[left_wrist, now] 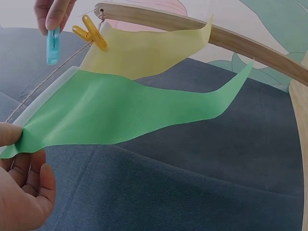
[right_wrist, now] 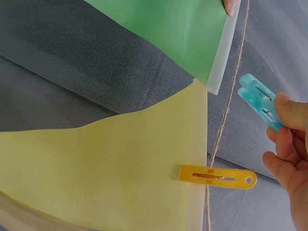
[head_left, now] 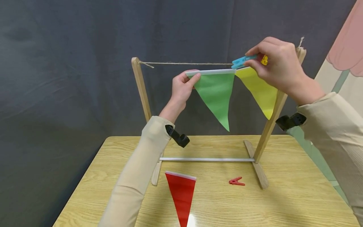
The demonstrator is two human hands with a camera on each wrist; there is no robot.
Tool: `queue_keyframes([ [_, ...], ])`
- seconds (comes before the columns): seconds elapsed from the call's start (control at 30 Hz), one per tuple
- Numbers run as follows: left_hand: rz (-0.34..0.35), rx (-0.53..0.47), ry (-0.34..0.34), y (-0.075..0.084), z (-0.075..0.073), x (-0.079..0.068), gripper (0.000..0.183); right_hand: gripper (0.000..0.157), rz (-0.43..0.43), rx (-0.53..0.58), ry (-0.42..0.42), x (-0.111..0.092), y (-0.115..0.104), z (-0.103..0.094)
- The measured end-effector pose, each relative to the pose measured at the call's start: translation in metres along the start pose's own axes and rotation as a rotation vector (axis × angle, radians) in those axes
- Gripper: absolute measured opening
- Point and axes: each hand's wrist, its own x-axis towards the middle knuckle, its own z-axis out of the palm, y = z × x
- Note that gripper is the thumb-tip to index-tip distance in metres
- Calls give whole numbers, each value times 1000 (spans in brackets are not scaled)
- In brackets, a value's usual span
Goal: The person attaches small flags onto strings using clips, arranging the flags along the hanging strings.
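My left hand (head_left: 182,86) pinches the left end of a green pennant's (head_left: 216,91) white top band, holding it up just below the twine (head_left: 187,63). Between thumb and fingers, my right hand (head_left: 279,63) holds a light blue clothespin (head_left: 241,61); its jaws stand close to the twine and the pennant's right corner. In the right wrist view the blue clothespin (right_wrist: 260,100) is apart from both twine and cloth. A yellow pennant (head_left: 259,88) hangs on the right, fixed to the twine by a yellow clothespin (right_wrist: 216,176). The two pennants' corners nearly meet.
Wooden posts (head_left: 141,91) hold the twine at both ends, joined low down by a white rod (head_left: 207,160). On the wooden table (head_left: 127,201) lie a red pennant (head_left: 181,195) and a red clothespin (head_left: 236,181). A dark curtain (head_left: 71,78) hangs behind.
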Motion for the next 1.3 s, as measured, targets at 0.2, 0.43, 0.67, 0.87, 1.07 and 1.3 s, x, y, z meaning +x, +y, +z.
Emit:
queue_keyframes([
  [0.2, 6, -2, -11, 2, 4, 1, 20, 14, -25, -4, -21, 5, 3, 0],
  [0.43, 12, -7, -11, 4, 4, 4, 20, 14, -72, -3, -59, 12, 5, -1],
  [0.67, 18, 0, -18, 6, 6, 6, 19, 14, -123, -9, -123, 18, 8, 1],
  [0.87, 26, 5, -22, 7, 6, 8, 20, 15, -147, 17, -155, 22, 8, 4],
  [1.07, 25, 11, -17, 8, 5, 9, 21, 15, -134, 14, -176, 26, 8, 5],
  [1.3, 26, 7, -21, 9, 5, 10, 20, 14, -99, 22, -201, 29, 10, 7],
])
